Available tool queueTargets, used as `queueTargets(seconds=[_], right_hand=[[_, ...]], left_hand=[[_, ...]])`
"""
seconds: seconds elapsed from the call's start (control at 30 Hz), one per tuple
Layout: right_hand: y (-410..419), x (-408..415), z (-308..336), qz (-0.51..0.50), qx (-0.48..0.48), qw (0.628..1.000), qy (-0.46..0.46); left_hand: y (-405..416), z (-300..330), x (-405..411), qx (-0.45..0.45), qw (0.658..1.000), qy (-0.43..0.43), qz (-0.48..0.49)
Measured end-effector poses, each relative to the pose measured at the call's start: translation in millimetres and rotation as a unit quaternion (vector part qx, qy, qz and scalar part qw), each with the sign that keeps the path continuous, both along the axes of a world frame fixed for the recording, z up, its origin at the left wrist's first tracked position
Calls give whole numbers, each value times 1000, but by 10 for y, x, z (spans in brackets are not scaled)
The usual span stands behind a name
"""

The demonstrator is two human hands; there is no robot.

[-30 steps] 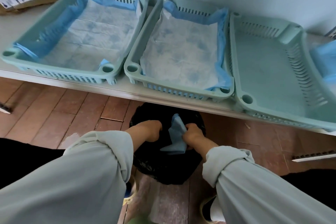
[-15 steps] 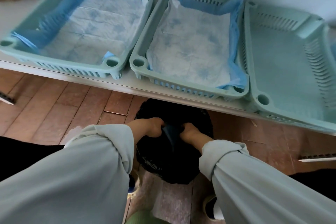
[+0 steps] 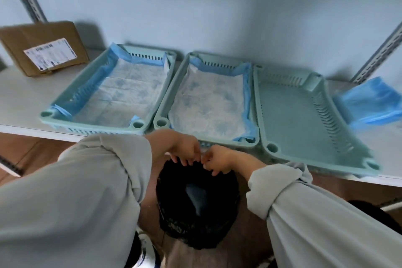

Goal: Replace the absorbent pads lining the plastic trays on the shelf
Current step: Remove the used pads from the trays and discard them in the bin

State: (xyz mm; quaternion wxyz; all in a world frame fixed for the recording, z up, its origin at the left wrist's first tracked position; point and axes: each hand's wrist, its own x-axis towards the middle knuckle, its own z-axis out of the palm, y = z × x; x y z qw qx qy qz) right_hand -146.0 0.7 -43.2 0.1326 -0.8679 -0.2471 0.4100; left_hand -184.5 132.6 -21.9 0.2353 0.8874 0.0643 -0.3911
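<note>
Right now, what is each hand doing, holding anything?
Left hand: fingers loosely curled, holding nothing visible.
Right hand: fingers loosely curled, holding nothing visible.
Both hover over the black bag.

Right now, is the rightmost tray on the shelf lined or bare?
Bare. The rightmost tray shows only its plain green floor, while the other two trays hold pads.
</note>
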Motion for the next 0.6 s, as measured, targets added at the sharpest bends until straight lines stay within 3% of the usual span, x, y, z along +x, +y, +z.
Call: queueTargets(seconds=[0.13,0.3,0.5,0.6], right_hand=[[29,46,386,-3,8,1000,-20],[49,158,702,-17,22,999,-23],[-35,587,883,-88,77,985,-130],[-86,825,813,-123,76,961,-234]], left_hand=[[7,367,52,-27,999,-12,35],[52,496,178,-38,987,-139,73],[167,527,271,-10,973,-218,76],[315,608,388,1,956,-272,107]])
